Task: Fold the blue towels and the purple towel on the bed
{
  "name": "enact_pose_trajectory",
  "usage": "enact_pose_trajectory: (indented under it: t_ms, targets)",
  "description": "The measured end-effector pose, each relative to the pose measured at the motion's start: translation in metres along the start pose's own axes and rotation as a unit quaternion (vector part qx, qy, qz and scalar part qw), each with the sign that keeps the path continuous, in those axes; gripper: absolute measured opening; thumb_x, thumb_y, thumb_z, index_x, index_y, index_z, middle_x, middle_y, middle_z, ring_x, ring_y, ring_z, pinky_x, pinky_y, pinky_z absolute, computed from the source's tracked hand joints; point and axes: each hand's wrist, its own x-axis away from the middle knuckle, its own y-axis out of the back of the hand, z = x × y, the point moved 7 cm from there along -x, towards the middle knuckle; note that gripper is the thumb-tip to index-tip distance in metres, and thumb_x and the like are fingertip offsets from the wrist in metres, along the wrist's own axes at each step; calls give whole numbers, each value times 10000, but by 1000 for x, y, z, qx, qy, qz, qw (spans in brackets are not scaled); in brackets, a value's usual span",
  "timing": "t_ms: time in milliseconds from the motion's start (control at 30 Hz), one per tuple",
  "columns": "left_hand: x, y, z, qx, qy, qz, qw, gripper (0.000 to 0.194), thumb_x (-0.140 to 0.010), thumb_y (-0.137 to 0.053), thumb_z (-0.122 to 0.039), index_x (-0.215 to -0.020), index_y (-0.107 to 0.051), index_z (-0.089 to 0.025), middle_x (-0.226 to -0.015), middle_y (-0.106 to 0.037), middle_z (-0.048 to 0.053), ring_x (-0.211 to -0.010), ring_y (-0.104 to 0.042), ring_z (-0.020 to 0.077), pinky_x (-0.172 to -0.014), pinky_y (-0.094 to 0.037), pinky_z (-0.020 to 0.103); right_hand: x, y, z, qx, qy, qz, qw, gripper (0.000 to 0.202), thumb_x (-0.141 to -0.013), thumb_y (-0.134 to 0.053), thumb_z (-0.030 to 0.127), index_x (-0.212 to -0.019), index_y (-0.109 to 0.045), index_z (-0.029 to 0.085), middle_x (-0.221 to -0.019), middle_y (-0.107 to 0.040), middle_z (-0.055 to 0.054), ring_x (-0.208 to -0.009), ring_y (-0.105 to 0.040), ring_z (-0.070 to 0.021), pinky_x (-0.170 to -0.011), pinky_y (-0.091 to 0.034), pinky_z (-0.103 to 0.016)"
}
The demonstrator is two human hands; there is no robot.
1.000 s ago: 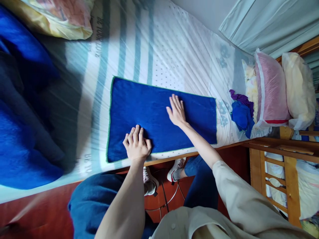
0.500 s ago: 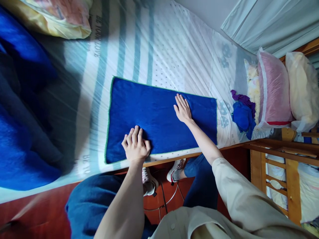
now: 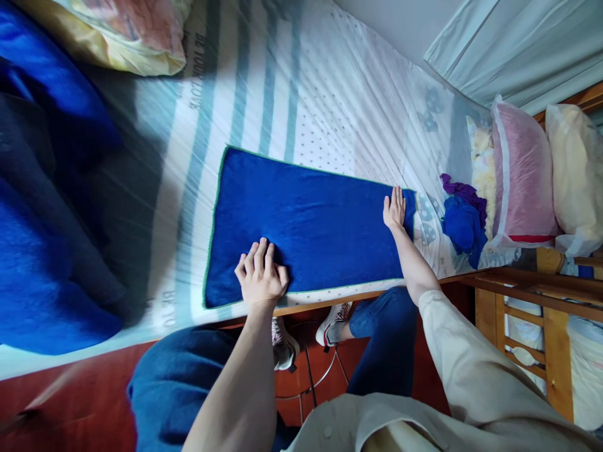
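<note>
A blue cloth point(image 3: 320, 220) with a green edge lies spread out, slightly wrinkled, on the striped and dotted bed sheet point(image 3: 339, 107). My left hand point(image 3: 262, 273) rests palm down on the cloth's lower left part, its fingers apart and bent a little. Near the cloth's right end, my right hand point(image 3: 394, 207) presses flat with stretched fingers. Neither hand grips anything. The cloth's front edge runs close beside the edge of the bed.
A large blue blanket point(image 3: 51, 263) is heaped at the left, below a yellow pillow point(image 3: 151, 56). Crumpled blue and purple cloths point(image 3: 464, 220) lie at the right beside a pink pillow point(image 3: 525, 176). Wooden rails point(image 3: 527, 292) stand at the lower right; cables point(image 3: 308, 376) cross the floor.
My right hand has slid to the right across the blue cloth, close to its right edge. My left hand stays at the same part of the cloth. The view has shifted slightly.
</note>
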Motion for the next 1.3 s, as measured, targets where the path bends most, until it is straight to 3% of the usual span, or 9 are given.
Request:
enact_pose_trajectory:
  t_ms: [267,500,633,767,933,1133,1300]
  targets:
    - [0,1,-2,-15,-8,-12,1000,614,-876,-522,-318,-1459,-601,-143,-1597,-526,190,-1536,-413,382,-1275,-198,588,-14,4,-49,-7,-82,-3,997,716,-1103,-115,475,-1694,-238,90,-1766,-194,-165,-1654,-175,-231,-1344,-146,-520]
    - [0,2,-2,-18,-9,-14,1000,608,-879,-520,-317,-1454,-604,-138,-1589,-534,195,-1533,-417,384,-1273,-198,590,-23,7,-52,0,-93,11,996,715,-1103,-132,479,-1694,-224,87,-1769,-172,-174,-1660,-151,-243,-1337,-130,-560]
    - [0,2,-2,-15,-7,-11,1000,613,-875,-522,-316,-1455,-602,-136,-1594,-528,196,-1536,-410,386,-1277,-192,593,21,6,-36,-5,-21,-34,999,697,-1102,-136,477,-1701,-227,133,-1770,-194,-155,-1664,-131,-250,-1333,-133,-589]
    - [0,2,-1,-16,-5,-7,1000,618,-869,-525,-309,-1458,-598,-136,-1595,-525,197,-1540,-403,388,-1279,-188,600,73,-3,-44,-25,32,-12,999,666,-1099,-153,434,-1691,-276,155,-1756,-267,-124,-1651,-196,-209,-1349,-165,-502]
    - [0,3,-3,-6,-1,-1,1000,626,-860,-542,-301,-1462,-591,-134,-1592,-524,205,-1544,-394,392,-1280,-181,607,99,0,-82,-45,21,-11,999,662,-1100,-165,436,-1664,-349,144,-1734,-322,-131,-1636,-248,-211,-1350,-185,-476]
    - [-1,4,-6,1,12,7,1000,633,-856,-550,-302,-1464,-585,-130,-1596,-516,211,-1553,-377,393,-1286,-165,608,147,2,-124,-59,-27,-69,996,646,-1094,-190,410,-1611,-450,123,-1681,-416,-164,-1624,-285,-242,-1333,-236,-518]
    - [-3,6,-8,4,22,13,1000,637,-856,-547,-317,-1467,-579,-140,-1610,-503,197,-1565,-357,383,-1294,-145,601,168,-2,-142,-70,-71,-106,989,612,-1076,-229,347,-1549,-531,104,-1646,-457,-197,-1591,-357,-257,-1315,-275,-531]
